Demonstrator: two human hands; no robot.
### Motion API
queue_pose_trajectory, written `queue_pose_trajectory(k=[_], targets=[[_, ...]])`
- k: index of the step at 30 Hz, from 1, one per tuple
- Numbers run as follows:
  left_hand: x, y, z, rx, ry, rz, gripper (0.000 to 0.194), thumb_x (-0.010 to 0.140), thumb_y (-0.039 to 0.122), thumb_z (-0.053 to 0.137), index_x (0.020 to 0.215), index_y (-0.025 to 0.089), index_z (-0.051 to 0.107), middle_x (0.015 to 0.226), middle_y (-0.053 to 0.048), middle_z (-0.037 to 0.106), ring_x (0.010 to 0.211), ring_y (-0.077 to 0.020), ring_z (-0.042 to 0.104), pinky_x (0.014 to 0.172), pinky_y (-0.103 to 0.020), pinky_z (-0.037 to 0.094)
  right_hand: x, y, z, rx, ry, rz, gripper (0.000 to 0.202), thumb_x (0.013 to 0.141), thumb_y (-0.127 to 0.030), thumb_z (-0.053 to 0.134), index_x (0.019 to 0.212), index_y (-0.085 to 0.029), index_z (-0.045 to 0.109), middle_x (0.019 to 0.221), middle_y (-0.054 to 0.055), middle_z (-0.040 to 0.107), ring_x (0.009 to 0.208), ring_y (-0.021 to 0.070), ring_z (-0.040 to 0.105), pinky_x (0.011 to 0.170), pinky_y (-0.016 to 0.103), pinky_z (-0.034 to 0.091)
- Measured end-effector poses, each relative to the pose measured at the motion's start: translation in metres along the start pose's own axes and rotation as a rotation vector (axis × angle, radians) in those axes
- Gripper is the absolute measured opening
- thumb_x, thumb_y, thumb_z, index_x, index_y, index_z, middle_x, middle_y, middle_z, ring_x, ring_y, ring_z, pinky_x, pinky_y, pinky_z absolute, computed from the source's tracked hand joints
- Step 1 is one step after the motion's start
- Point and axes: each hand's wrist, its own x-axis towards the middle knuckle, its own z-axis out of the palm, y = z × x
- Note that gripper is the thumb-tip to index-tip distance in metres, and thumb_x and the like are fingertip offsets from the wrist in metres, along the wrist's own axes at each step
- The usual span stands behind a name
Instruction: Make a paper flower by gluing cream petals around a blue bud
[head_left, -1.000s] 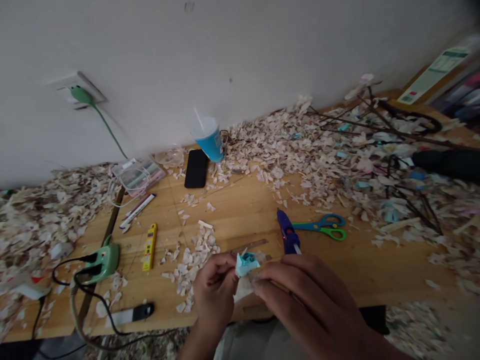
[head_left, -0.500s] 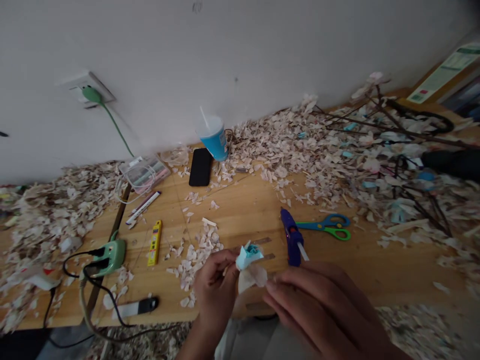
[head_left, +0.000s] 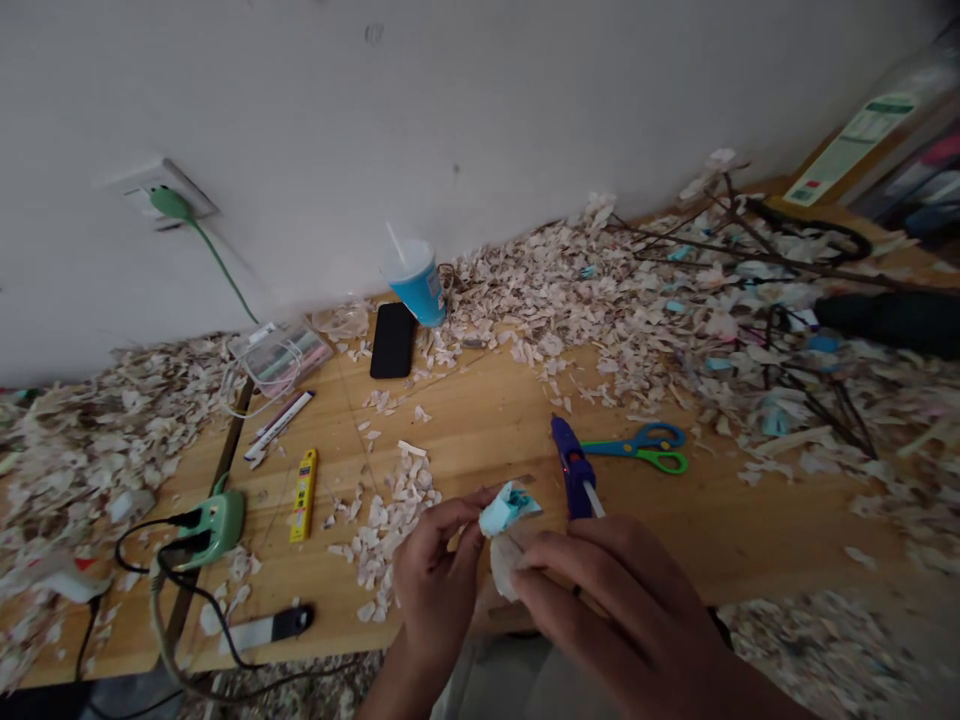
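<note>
Between thumb and fingers, my left hand [head_left: 441,572] pinches a small light-blue paper flower [head_left: 507,507] above the table's front edge. A pale, whitish petal [head_left: 506,566] hangs just below the blue paper, and the fingertips of my right hand [head_left: 611,595] are closed on its right side. Whether the petal is fixed to the flower is hidden by the fingers. Just beyond my right hand lies a purple glue gun [head_left: 572,468] with a white glue stick in its back. Blue-and-green scissors [head_left: 645,446] lie to the right, their blades by the glue gun.
Dried petals [head_left: 540,270] heap along the wall and around dark branches [head_left: 780,255]. A blue cup [head_left: 421,290] with a straw stands behind a black phone [head_left: 392,340]. On the left lie a yellow packet [head_left: 303,495], a pen [head_left: 279,425], and a green power strip [head_left: 222,525] with cables.
My right hand has moved left and closer to the flower, bringing its fingertips over the petal. The blue paper is turned differently, and the whole view has shifted slightly.
</note>
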Motion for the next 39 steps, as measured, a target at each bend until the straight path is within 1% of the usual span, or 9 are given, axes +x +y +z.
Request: queue_pose_trajectory(k=[7,11,14,20,24,27,30,33,39], targets=[[-0.002,0.002,0.004,-0.047,0.021,-0.058,0.012,0.081,0.010,0.068,0.085,0.021,0.073,0.083,-0.003,0.081,0.072,-0.0161,0.077,0.061,-0.020,0.060,-0.002,0.002,0.004,-0.027,-0.031,-0.041,0.026,0.101,-0.014,0.046,0.102,-0.017,0.072,0.106,0.005,0.074,0.098,0.0204,0.061,0.093,0.034,0.044],[-0.002,-0.001,0.006,-0.130,0.043,-0.076,0.017,0.078,0.007,0.071,0.086,0.022,0.072,0.083,-0.002,0.080,0.073,-0.0149,0.077,0.061,-0.017,0.059,-0.006,0.003,0.002,-0.040,-0.090,-0.018,0.025,0.100,-0.015,0.048,0.112,-0.017,0.070,0.114,0.006,0.072,0.106,0.0243,0.058,0.098,0.038,0.042],[-0.002,-0.005,0.007,-0.156,0.030,-0.113,0.016,0.077,0.008,0.072,0.085,0.021,0.071,0.082,-0.002,0.080,0.073,-0.0154,0.077,0.063,-0.018,0.059,-0.004,0.004,0.000,-0.052,-0.114,-0.016,0.027,0.102,-0.016,0.046,0.116,-0.016,0.068,0.118,0.007,0.070,0.110,0.0261,0.056,0.099,0.041,0.040],[-0.014,-0.017,0.006,-0.216,0.013,-0.249,0.011,0.079,0.014,0.075,0.085,0.020,0.070,0.081,-0.003,0.080,0.073,-0.0162,0.077,0.067,-0.021,0.060,0.001,0.002,0.004,-0.010,-0.070,0.016,0.030,0.105,-0.017,0.041,0.104,-0.015,0.070,0.111,0.005,0.072,0.104,0.0219,0.056,0.097,0.036,0.041],[-0.021,-0.019,0.006,-0.250,-0.008,-0.277,0.010,0.080,0.014,0.075,0.085,0.020,0.069,0.082,-0.003,0.079,0.076,-0.0167,0.077,0.070,-0.023,0.061,-0.001,0.001,0.006,0.026,-0.077,-0.008,0.028,0.105,-0.017,0.042,0.108,-0.013,0.070,0.112,0.006,0.072,0.105,0.0210,0.056,0.098,0.035,0.041],[-0.023,-0.019,0.008,-0.249,0.012,-0.281,0.010,0.080,0.015,0.075,0.085,0.020,0.069,0.081,-0.003,0.078,0.075,-0.0166,0.076,0.068,-0.022,0.060,-0.003,-0.001,0.006,0.024,-0.061,-0.034,0.030,0.105,-0.016,0.040,0.107,-0.012,0.070,0.111,0.006,0.072,0.105,0.0210,0.056,0.097,0.036,0.041],[-0.025,-0.020,0.008,-0.251,0.026,-0.302,0.009,0.080,0.016,0.075,0.086,0.020,0.069,0.083,-0.003,0.078,0.077,-0.0169,0.076,0.070,-0.023,0.060,-0.005,-0.005,0.005,0.034,-0.073,0.000,0.031,0.106,-0.015,0.039,0.105,-0.012,0.069,0.109,0.007,0.073,0.104,0.0206,0.056,0.096,0.036,0.042],[-0.028,-0.018,0.009,-0.265,0.039,-0.323,0.009,0.080,0.017,0.076,0.085,0.020,0.069,0.083,-0.003,0.078,0.076,-0.0166,0.076,0.069,-0.023,0.060,-0.009,-0.007,0.006,0.061,-0.084,0.036,0.026,0.104,-0.013,0.043,0.108,-0.011,0.069,0.111,0.008,0.073,0.106,0.0217,0.057,0.097,0.037,0.042],[-0.030,-0.016,0.010,-0.300,0.033,-0.371,0.008,0.081,0.019,0.075,0.083,0.019,0.068,0.080,-0.003,0.077,0.073,-0.0168,0.074,0.068,-0.024,0.059,-0.013,-0.005,0.014,0.079,-0.053,-0.005,0.020,0.098,-0.007,0.052,0.111,-0.009,0.068,0.113,0.010,0.071,0.108,0.0248,0.057,0.098,0.040,0.043]])
